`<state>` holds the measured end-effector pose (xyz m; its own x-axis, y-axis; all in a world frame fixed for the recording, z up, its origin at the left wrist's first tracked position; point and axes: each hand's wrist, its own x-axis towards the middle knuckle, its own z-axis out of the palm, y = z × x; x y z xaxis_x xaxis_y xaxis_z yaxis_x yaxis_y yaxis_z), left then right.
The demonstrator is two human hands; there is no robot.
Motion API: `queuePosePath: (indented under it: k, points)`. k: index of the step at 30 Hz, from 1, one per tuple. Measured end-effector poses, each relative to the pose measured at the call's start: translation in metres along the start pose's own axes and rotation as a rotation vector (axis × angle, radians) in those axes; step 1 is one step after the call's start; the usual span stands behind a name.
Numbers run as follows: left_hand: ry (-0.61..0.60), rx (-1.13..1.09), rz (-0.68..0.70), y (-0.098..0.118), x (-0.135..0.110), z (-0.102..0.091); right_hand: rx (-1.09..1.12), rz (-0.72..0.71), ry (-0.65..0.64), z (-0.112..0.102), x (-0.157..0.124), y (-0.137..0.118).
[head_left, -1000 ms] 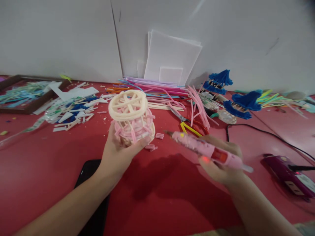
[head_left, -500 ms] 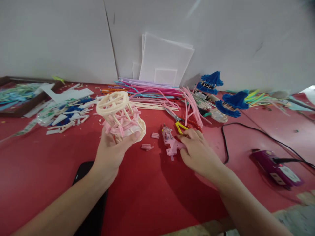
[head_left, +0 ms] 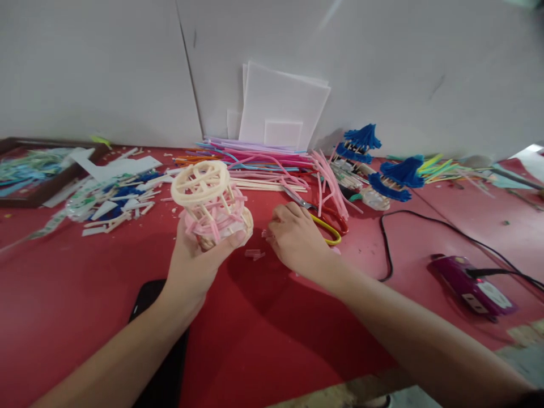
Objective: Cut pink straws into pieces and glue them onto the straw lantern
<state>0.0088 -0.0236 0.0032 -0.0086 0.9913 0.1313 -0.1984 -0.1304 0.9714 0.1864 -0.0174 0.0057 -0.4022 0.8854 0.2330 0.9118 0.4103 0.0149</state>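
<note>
My left hand is closed around the base of a small round openwork model, built of cream and pink sticks with a spoked ring on top. Over the red table, my right hand has its fingers curled together and pointing down. Tiny pink stick pieces peek out at its fingertips, and whether they are gripped is hidden. Other short pink pieces lie between the hands. Scissors with red and yellow handles rest just beyond my right hand. A pink tool like a glue gun is mostly covered by that hand.
Coloured sticks and white sheets are at the wall. Two blue-roofed models stand back right. A purple power strip with a black cord lies right. Scraps cover the left; a black phone is under my left arm.
My right hand has left the handle of the pink tool and moved left to the small pink pieces, covering most of the tool. My left hand still holds the model, its top tilted slightly more toward me.
</note>
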Motion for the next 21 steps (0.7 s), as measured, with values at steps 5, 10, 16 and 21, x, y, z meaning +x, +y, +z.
queuePosePath:
  k: [5,10,16,21]
  points:
    - [-0.001,-0.005,-0.084,0.002,-0.001,0.002,0.017,0.037,-0.023,0.002,-0.002,0.000]
    - [0.001,0.013,-0.050,0.002,-0.002,0.001,0.033,-0.001,-0.007,0.007,-0.003,-0.002]
    - [0.028,0.021,-0.071,0.002,-0.005,0.001,0.483,-0.008,0.296,-0.011,-0.015,-0.007]
    - [0.072,0.129,0.014,0.002,-0.008,0.004,0.781,0.126,0.522,-0.030,-0.034,-0.020]
